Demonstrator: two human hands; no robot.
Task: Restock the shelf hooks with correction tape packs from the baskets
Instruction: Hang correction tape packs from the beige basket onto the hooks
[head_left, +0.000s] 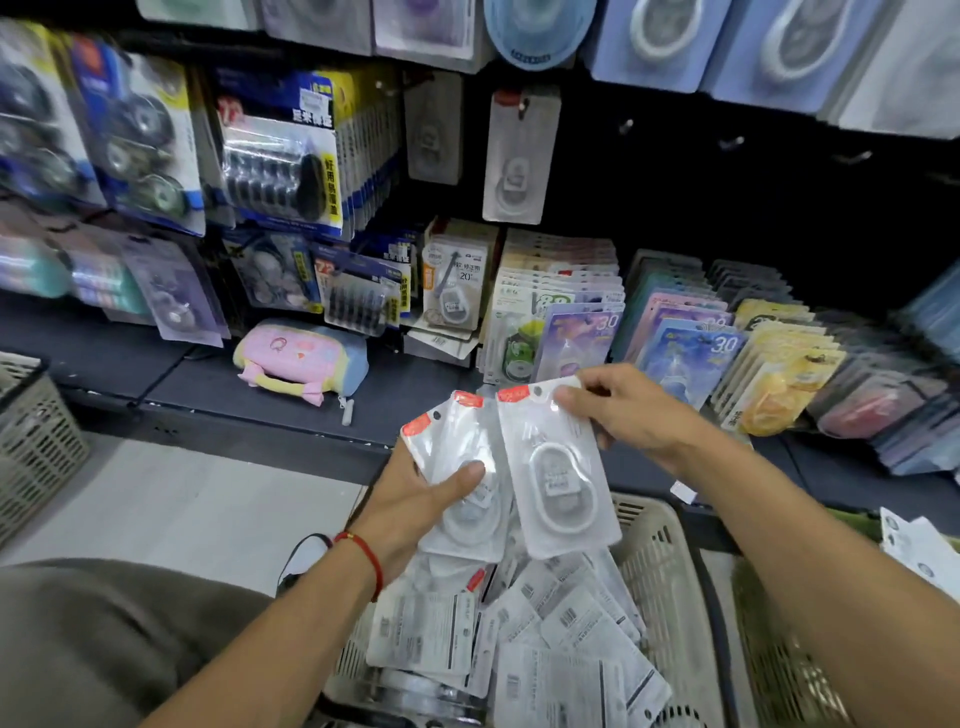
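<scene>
You're over the basket (652, 525) now, and it's heaped with white correction tape packs (545, 649), most lying back side up. Your left hand (415, 499) grips a small fan of packs (457, 452) just above that basket, thumb pressed across the front, orange tabs pointing up and away from you. Your right hand (628, 410) pinches the top edge of a single pack (558, 478), fingers curled over the corner by its hang hole, and that pack overlaps the fan on its right side.

This looks like the sorting-out step: you're peeling one pack off the bunch, getting it ready to hang. Nothing has gone on a hook yet from this handful.

Above the basket, on the dark back panel, one matching white pack (519, 156) hangs alone, and to the right of it several bare hooks (730, 141) stick out. That's likely your target row.

Next move calls for lifting the single pack clear of the fan, keeping its hole facing the hook tip, and threading it on straight. Keep the left hand's bunch steady; those slick packs could slide back into the basket.
</scene>
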